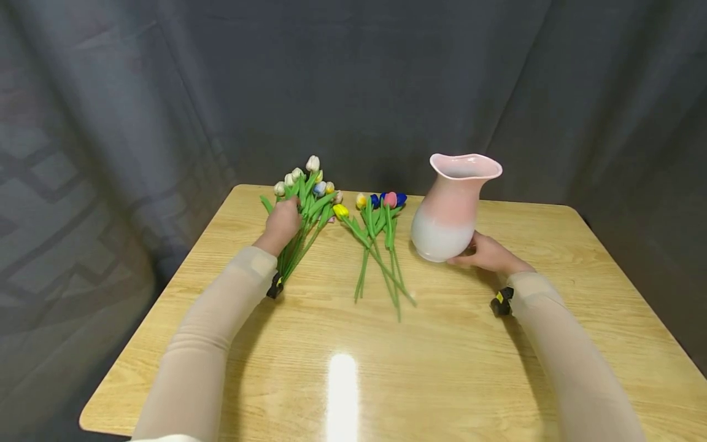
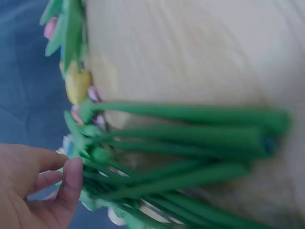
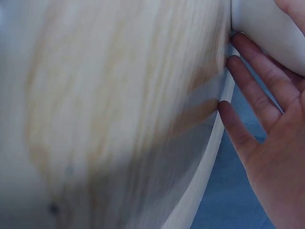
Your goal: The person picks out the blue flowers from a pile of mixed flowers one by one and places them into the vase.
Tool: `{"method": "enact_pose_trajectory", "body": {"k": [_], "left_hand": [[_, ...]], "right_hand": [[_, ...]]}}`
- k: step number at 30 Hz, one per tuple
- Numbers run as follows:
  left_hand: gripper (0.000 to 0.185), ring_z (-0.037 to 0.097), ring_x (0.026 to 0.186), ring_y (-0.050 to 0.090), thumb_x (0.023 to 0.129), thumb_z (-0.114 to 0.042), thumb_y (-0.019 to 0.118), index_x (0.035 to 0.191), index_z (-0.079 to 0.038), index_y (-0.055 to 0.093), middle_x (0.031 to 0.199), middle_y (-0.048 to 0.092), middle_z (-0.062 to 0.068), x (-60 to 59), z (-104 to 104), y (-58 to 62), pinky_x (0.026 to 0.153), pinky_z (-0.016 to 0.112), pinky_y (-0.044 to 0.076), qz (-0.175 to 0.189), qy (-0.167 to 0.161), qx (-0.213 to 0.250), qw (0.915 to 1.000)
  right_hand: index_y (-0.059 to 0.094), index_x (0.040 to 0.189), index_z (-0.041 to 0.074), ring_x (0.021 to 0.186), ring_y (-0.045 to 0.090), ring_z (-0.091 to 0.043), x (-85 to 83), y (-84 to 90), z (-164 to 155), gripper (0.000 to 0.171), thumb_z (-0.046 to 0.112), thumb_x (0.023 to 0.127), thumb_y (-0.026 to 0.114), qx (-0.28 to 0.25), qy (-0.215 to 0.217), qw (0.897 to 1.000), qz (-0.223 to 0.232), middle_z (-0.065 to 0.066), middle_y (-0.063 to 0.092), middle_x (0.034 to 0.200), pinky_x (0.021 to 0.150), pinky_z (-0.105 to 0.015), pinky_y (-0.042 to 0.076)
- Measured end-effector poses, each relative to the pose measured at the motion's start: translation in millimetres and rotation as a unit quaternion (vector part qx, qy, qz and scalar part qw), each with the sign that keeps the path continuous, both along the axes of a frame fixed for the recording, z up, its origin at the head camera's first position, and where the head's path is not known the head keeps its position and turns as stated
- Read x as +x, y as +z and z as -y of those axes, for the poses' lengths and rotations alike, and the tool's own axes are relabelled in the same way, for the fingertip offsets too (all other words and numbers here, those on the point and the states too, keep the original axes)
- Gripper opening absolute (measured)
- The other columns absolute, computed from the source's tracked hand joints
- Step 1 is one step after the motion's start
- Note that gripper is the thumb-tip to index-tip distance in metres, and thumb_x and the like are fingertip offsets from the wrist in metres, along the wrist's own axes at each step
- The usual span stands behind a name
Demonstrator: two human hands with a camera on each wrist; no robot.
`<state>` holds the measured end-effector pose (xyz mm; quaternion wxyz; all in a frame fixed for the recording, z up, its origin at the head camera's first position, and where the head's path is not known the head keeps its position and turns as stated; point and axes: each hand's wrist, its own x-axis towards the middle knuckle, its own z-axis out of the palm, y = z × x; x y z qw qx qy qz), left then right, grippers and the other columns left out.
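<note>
A bunch of artificial tulips, with white, yellow, pale blue and pink heads on green stems, is at the table's back left. My left hand pinches among them below the heads; in the left wrist view the thumb and fingers of that hand come together beside the green stems. To the right is a pink-and-white vase with a wavy rim. My right hand holds it low, at the base. In the right wrist view that hand's fingers reach beside the white vase base.
Several more tulips, yellow, blue and pink, lie with crossed stems between the bunch and the vase. They rest on a wooden table with rounded corners. A dark grey curtain hangs behind it.
</note>
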<state>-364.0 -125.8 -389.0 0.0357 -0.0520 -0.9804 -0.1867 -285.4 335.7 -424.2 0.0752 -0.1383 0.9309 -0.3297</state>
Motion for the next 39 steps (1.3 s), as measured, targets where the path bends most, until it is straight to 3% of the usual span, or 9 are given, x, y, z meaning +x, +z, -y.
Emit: {"method": "enact_pose_trajectory", "body": {"k": [6,9,12,14,17,21,24,30,39], "left_hand": [[0.026,0.023,0.063,0.062,0.098,-0.013,0.055,0.121,-0.002,0.058,0.086,0.067,0.014,5.1,-26,15.5,0.055,0.032,0.047,0.009,-0.021,0.064,0.9977],[0.016,0.024,0.058,0.063,0.097,-0.014,0.053,0.092,-0.002,0.063,0.068,0.063,0.007,8.3,-42,14.3,0.053,0.026,0.042,0.032,-0.051,0.106,0.9925],[0.031,0.023,0.057,0.066,0.096,-0.012,0.053,0.065,-0.006,0.054,0.056,0.058,0.002,12.3,-58,5.9,0.054,0.025,0.045,0.085,-0.079,0.163,0.9799],[0.033,0.021,0.053,0.063,0.094,-0.010,0.053,0.061,-0.006,0.052,0.052,0.056,0.002,17.0,-68,-0.2,0.055,0.026,0.050,0.144,-0.079,0.212,0.9634],[0.024,0.013,0.049,0.058,0.094,-0.007,0.054,0.072,0.000,0.060,0.054,0.057,0.003,24.8,-80,-7.6,0.058,0.028,0.054,0.227,-0.059,0.288,0.9285],[0.017,0.010,0.047,0.053,0.096,-0.008,0.054,0.084,0.003,0.058,0.056,0.053,0.004,32.3,-93,-15.3,0.055,0.024,0.053,0.288,-0.038,0.367,0.8840],[0.020,0.010,0.047,0.052,0.097,-0.012,0.056,0.082,0.001,0.055,0.055,0.052,0.004,33.5,-99,-23.9,0.052,0.021,0.051,0.294,-0.044,0.386,0.8734],[0.021,0.010,0.047,0.053,0.095,-0.010,0.060,0.077,-0.001,0.055,0.055,0.052,0.004,33.6,-106,-39.2,0.051,0.021,0.052,0.281,-0.026,0.400,0.8723],[0.016,0.008,0.042,0.053,0.094,-0.009,0.062,0.093,0.007,0.064,0.055,0.057,0.004,28.4,-110,-40.5,0.045,0.019,0.049,0.278,0.026,0.475,0.8344]], "right_hand": [[0.033,0.142,0.005,0.113,0.054,-0.034,1.4,0.2,0,0.082,0.036,0.081,0.079,0.001,-0.004,1.000,0.002,-0.019,0.053,0.130,0.094,-0.049,0.043],[0.034,0.141,0.005,0.112,0.055,-0.034,1.1,-0.7,0,0.082,0.037,0.081,0.078,0.000,-0.002,1.000,-0.001,-0.018,0.053,0.129,0.093,-0.048,0.043],[0.035,0.141,0.005,0.111,0.055,-0.033,0.8,-2.0,-1,0.081,0.037,0.081,0.078,0.000,-0.002,1.000,-0.002,-0.018,0.054,0.128,0.093,-0.047,0.043],[0.035,0.141,0.006,0.111,0.055,-0.033,0.4,-3.1,-1,0.080,0.036,0.081,0.078,-0.002,0.000,1.000,-0.002,-0.017,0.054,0.128,0.093,-0.047,0.044],[0.035,0.141,0.007,0.112,0.055,-0.032,-0.4,-4.3,0,0.079,0.036,0.082,0.078,-0.005,0.006,1.000,0.001,-0.016,0.054,0.129,0.093,-0.046,0.044],[0.035,0.140,0.006,0.111,0.055,-0.032,0.3,-3.6,0,0.078,0.035,0.081,0.078,-0.009,0.004,1.000,0.000,-0.016,0.054,0.128,0.092,-0.045,0.044],[0.036,0.139,0.006,0.110,0.056,-0.032,1.2,-2.8,0,0.077,0.035,0.082,0.078,-0.008,0.002,1.000,-0.004,-0.017,0.055,0.127,0.091,-0.046,0.045],[0.034,0.141,0.006,0.110,0.055,-0.032,0.6,-5.1,0,0.079,0.036,0.082,0.078,-0.008,0.005,1.000,0.002,-0.016,0.054,0.128,0.092,-0.045,0.044],[0.034,0.141,0.007,0.110,0.055,-0.032,-0.7,-3.3,-1,0.079,0.036,0.081,0.078,-0.009,-0.001,1.000,-0.005,-0.016,0.055,0.126,0.091,-0.045,0.044]]}}
